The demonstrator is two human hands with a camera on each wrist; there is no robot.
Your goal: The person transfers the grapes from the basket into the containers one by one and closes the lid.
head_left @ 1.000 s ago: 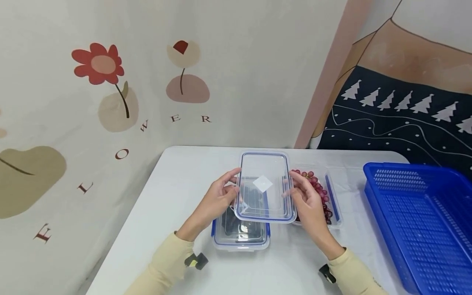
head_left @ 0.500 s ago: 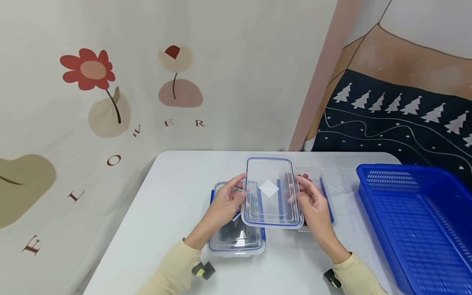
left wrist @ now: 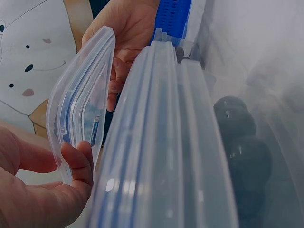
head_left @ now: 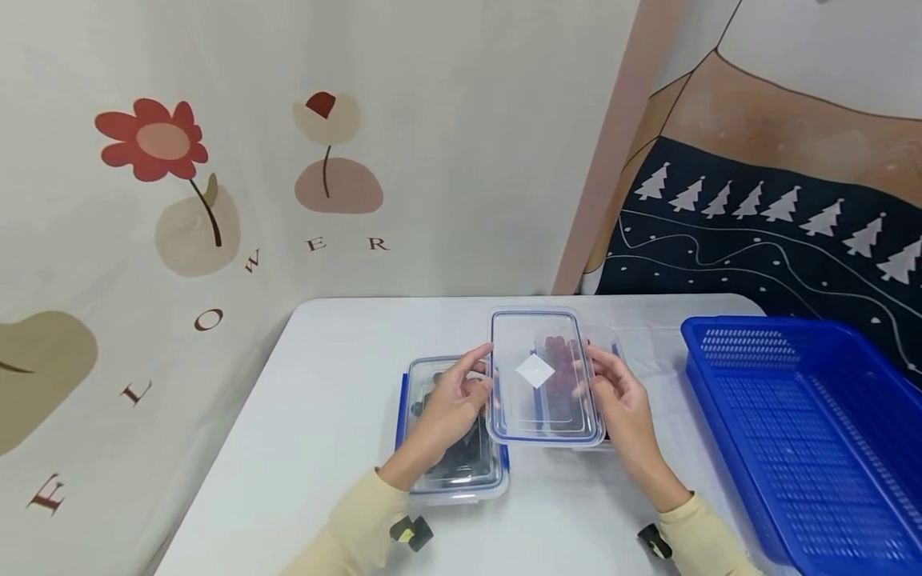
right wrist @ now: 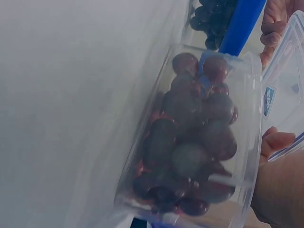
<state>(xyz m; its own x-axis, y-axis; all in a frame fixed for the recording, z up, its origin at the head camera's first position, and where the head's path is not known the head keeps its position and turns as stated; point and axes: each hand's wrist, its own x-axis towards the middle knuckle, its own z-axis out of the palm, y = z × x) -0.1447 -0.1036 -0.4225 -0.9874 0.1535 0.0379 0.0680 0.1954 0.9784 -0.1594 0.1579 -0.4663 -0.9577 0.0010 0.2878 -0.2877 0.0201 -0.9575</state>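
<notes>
A clear lid (head_left: 519, 336) with a blue seal and a white diamond sticker is held level above the table between both hands. My left hand (head_left: 452, 408) pinches its left edge, and my right hand (head_left: 625, 408) its right edge. Beneath it stands a lidless clear container (right wrist: 251, 109) of red grapes (right wrist: 190, 142), mostly covered by the lid in the head view. To the left, a lidded container (head_left: 461, 490) with dark grapes (right wrist: 216, 21) sits on the table, its blue side clip visible. My left forearm passes over it.
A blue perforated basket (head_left: 749, 432) stands on the right side of the white table (head_left: 288, 448). Behind the table hang a flower-print cloth (head_left: 446, 144) and a dark cloth with tree shapes (head_left: 749, 248).
Both hands have carried the lid rightward, from partly over the dark-grape container to above the red-grape container. The head view has turned slightly right. Both hands keep their hold.
</notes>
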